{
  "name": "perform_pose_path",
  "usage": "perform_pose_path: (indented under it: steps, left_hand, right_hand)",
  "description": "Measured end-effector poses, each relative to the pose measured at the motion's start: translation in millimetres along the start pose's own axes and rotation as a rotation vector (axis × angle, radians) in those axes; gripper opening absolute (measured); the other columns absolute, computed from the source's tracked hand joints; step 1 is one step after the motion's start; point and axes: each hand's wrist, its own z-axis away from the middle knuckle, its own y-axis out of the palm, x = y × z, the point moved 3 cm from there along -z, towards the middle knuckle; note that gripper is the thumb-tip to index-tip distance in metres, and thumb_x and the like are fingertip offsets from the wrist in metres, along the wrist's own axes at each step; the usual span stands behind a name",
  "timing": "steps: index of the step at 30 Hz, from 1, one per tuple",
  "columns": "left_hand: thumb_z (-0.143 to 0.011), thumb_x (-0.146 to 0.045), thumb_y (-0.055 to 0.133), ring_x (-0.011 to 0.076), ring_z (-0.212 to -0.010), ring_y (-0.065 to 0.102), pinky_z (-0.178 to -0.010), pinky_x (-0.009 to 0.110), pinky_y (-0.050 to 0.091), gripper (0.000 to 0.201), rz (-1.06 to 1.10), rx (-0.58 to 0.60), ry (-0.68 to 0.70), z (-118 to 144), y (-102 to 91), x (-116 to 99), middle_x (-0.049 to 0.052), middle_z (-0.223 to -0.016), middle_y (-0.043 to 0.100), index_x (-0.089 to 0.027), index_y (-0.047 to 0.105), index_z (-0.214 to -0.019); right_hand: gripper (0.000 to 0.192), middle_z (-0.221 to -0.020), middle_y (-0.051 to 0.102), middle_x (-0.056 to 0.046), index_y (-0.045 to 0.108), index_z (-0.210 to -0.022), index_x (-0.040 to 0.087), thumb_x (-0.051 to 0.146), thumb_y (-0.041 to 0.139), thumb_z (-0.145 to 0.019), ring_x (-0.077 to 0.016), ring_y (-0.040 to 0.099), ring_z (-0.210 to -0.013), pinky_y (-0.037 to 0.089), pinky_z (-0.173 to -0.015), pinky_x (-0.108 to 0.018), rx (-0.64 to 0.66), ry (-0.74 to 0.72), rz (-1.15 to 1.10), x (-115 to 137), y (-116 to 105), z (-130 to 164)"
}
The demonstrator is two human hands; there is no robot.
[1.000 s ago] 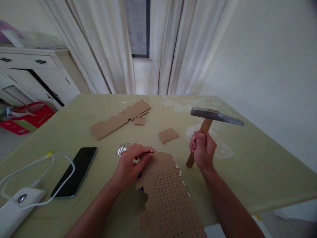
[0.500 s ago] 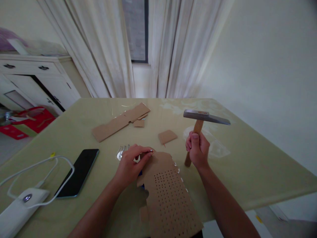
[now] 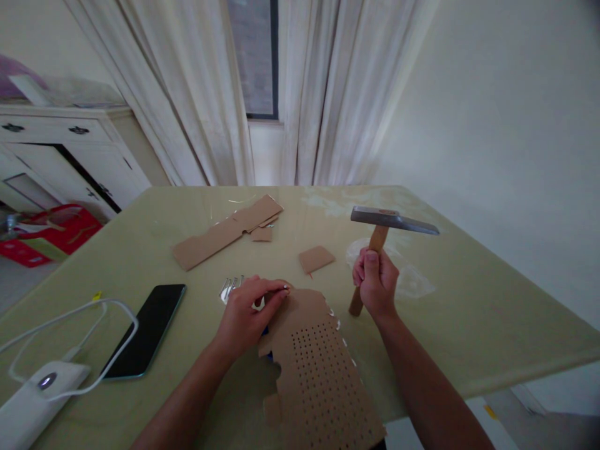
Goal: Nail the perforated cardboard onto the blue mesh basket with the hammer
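Note:
My right hand (image 3: 377, 281) is wrapped around the wooden handle of a hammer (image 3: 394, 219), held up over the right part of the table with its metal head on top. My left hand (image 3: 250, 309) pinches a small nail (image 3: 286, 287) between thumb and fingertips at the far end of a brown cardboard piece (image 3: 300, 312). Only the nail's bright head shows; the fingers hide the rest. Rows of small punched holes cover the cardboard's nearer part. Something blue peeks out under its left edge. Several loose nails (image 3: 229, 287) lie just beyond my left hand.
A black phone (image 3: 145, 331) and a white power bank (image 3: 44, 400) with a looped white cable lie at the left. Cardboard strips (image 3: 225, 234) and a small cardboard square (image 3: 317, 259) rest farther back. Clear plastic film (image 3: 412, 281) lies behind my right hand.
The hammer and my right hand have shifted very slightly to the right. My left hand keeps its pinch at the same spot on the cardboard. The view has moved a touch.

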Motion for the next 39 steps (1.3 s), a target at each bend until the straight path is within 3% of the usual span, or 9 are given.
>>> perform_pose_path:
  steps: [4,6,9,12,17,28,33,39]
  left_hand:
    - [-0.104,-0.031,0.073,0.0153,-0.067,0.063,-0.066,0.030,0.048,0.013,-0.015,0.025,-0.038,1,0.6,2,0.000,-0.089,0.085,-0.027,0.085,-0.106]
    - [-0.104,-0.032,0.073,0.0161,-0.070,0.066,-0.068,0.030,0.049,0.014,-0.012,0.038,-0.050,2,1.3,3,0.001,-0.092,0.086,-0.027,0.085,-0.106]
    - [-0.103,-0.032,0.073,0.0172,-0.074,0.070,-0.069,0.030,0.051,0.013,0.015,0.042,-0.055,2,2.7,4,0.003,-0.095,0.086,-0.026,0.085,-0.106]
    - [-0.102,-0.031,0.073,0.0179,-0.077,0.073,-0.071,0.031,0.054,0.013,0.035,0.048,-0.054,1,4.3,4,0.004,-0.099,0.087,-0.026,0.085,-0.106]
    - [-0.102,-0.030,0.073,0.0198,-0.082,0.075,-0.076,0.034,0.055,0.014,0.009,0.054,-0.051,1,5.7,5,0.005,-0.099,0.087,-0.026,0.086,-0.106]
    - [-0.103,-0.031,0.070,0.0211,-0.079,0.076,-0.075,0.036,0.055,0.017,-0.028,0.053,-0.033,0,5.5,1,0.004,-0.094,0.087,-0.026,0.087,-0.106]
    - [-0.101,-0.031,0.073,0.0218,-0.084,0.078,-0.079,0.036,0.056,0.015,0.015,0.053,-0.067,0,6.2,2,0.004,-0.098,0.088,-0.027,0.087,-0.105]
    - [-0.101,-0.029,0.073,0.0183,-0.071,0.069,-0.066,0.032,0.049,0.015,0.018,0.051,-0.069,1,7.2,2,0.003,-0.092,0.087,-0.027,0.087,-0.103]
  right_hand:
    - [0.053,-0.055,0.039,0.010,0.049,-0.078,0.026,0.069,0.057,-0.107,-0.0090,0.039,-0.040,0.033,-0.037,-0.021,0.014,-0.007,0.039,1,0,0]
    - [0.056,-0.053,0.039,0.010,0.047,-0.075,0.027,0.072,0.053,-0.108,-0.0096,0.038,-0.039,0.032,-0.038,-0.023,0.084,0.005,0.089,7,-2,-3]
    - [0.056,-0.052,0.044,0.007,0.048,-0.075,0.026,0.070,0.048,-0.110,-0.0112,0.041,-0.042,0.030,-0.043,-0.026,0.338,0.017,0.293,28,-6,-10]
    - [0.055,-0.056,0.050,0.005,0.052,-0.077,0.024,0.067,0.048,-0.111,-0.0131,0.045,-0.050,0.030,-0.054,-0.029,0.626,-0.097,0.634,59,-5,-15]
    - [0.060,-0.062,0.055,0.000,0.056,-0.078,0.023,0.063,0.035,-0.117,-0.0156,0.046,-0.057,0.023,-0.062,-0.035,0.899,-0.212,0.935,93,4,-13]
    - [0.053,-0.065,0.063,-0.002,0.064,-0.083,0.020,0.050,0.039,-0.119,-0.0177,0.050,-0.057,0.016,-0.063,-0.038,0.998,-0.360,1.228,99,15,-2]
    - [0.056,-0.065,0.065,-0.003,0.064,-0.084,0.021,0.053,0.035,-0.119,-0.0171,0.050,-0.055,0.016,-0.062,-0.037,0.943,-0.366,1.242,102,17,-2]
    - [0.056,-0.062,0.064,-0.002,0.066,-0.083,0.022,0.053,0.037,-0.119,-0.0163,0.047,-0.053,0.013,-0.061,-0.038,0.973,-0.388,1.257,99,18,-1]
